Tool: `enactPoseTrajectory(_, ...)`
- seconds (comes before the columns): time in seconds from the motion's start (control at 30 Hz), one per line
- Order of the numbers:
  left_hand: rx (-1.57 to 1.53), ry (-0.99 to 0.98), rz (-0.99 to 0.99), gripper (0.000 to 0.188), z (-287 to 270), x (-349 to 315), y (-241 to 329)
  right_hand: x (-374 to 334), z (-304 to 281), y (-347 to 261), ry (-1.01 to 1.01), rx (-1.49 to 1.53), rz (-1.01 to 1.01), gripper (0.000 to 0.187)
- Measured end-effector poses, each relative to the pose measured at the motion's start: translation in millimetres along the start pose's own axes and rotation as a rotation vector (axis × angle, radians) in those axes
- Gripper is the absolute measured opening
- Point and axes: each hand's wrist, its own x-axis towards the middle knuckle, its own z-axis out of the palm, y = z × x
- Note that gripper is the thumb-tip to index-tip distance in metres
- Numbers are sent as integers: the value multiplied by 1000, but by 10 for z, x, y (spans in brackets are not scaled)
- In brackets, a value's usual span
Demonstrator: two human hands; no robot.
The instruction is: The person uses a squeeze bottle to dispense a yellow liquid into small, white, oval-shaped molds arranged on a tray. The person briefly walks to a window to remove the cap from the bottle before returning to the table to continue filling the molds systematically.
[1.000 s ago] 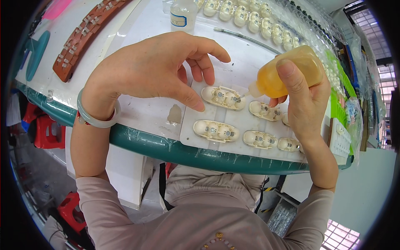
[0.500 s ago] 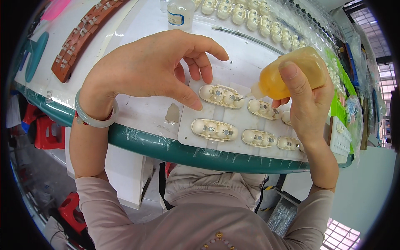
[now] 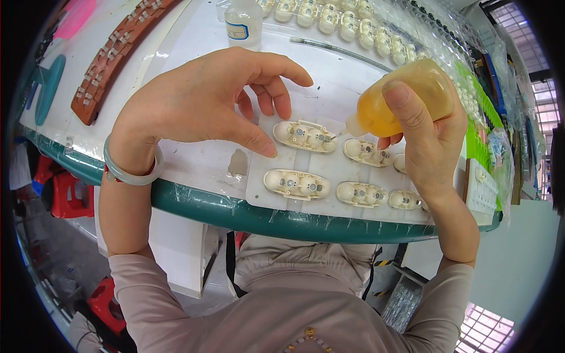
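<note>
My right hand (image 3: pixel 426 126) is closed round a soft bottle of amber liquid (image 3: pixel 406 97). The bottle is tilted, and its thin nozzle points left and down at the right end of a cream oval plastic part (image 3: pixel 304 136); I cannot tell whether the tip touches it. That part lies in the far left place of a white plate (image 3: pixel 265 197) holding several like parts, such as the near left one (image 3: pixel 296 184). My left hand (image 3: pixel 235 100) hovers at the plate's left edge, thumb and fingers apart, holding nothing. My right hand hides some parts.
A clear labelled bottle (image 3: pixel 243 26) stands behind my left hand. Trays of cream parts (image 3: pixel 329 17) fill the back, with a thin rod (image 3: pixel 341 52) before them. A brown curved strip with small metal pieces (image 3: pixel 109 62) lies at left. The table has a green edge (image 3: pixel 235 215).
The view has shifted a little, so table things sit slightly further left. Both hands keep nearly the same pose, and the nozzle stays at the same part's right end.
</note>
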Motion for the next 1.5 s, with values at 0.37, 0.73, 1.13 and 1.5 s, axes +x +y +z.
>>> enactPoseTrajectory(0.37, 13, -18, 0, 63, 1, 23, -23, -8, -6, 12, -5, 18, -10, 34)
enactPoseTrajectory(0.73, -33, -26, -56, 64, -21, 19, 55, 39, -20, 24, -28, 64, -14, 33)
enactPoseTrajectory(1.13, -32, -8, -43, 65, -5, 32, 29, -104, -313, 44, 170, 64, 55, 27)
enactPoseTrajectory(1.5, -42, -29, -96, 68, -12, 41, 67, -76, -281, 42, 48, -27, 28, 35)
